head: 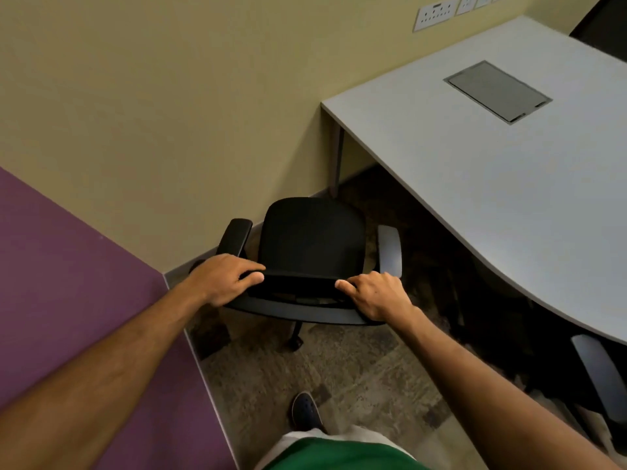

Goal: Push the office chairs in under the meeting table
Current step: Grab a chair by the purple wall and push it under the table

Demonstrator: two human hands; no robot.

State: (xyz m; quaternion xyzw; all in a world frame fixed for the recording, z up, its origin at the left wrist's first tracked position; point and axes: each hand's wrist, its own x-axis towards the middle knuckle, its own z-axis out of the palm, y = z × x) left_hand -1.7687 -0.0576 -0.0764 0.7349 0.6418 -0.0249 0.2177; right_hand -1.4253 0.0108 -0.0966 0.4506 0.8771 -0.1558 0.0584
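Note:
A black office chair (312, 239) with two armrests stands in the corner, left of the grey meeting table (509, 171) and outside it. I look down on its seat from behind the backrest. My left hand (224, 278) grips the left end of the backrest's top edge. My right hand (376, 295) grips the right end. A second chair (600, 378) sits at the lower right, its armrest showing beside the table's near edge and its seat hidden under the top.
A beige wall (169, 113) runs close behind the chair, and a purple wall (68, 300) closes the left side. The table has a grey cable hatch (497, 91). Wall sockets (436, 15) sit above the table's far end. My shoe (305, 410) stands on the patterned carpet.

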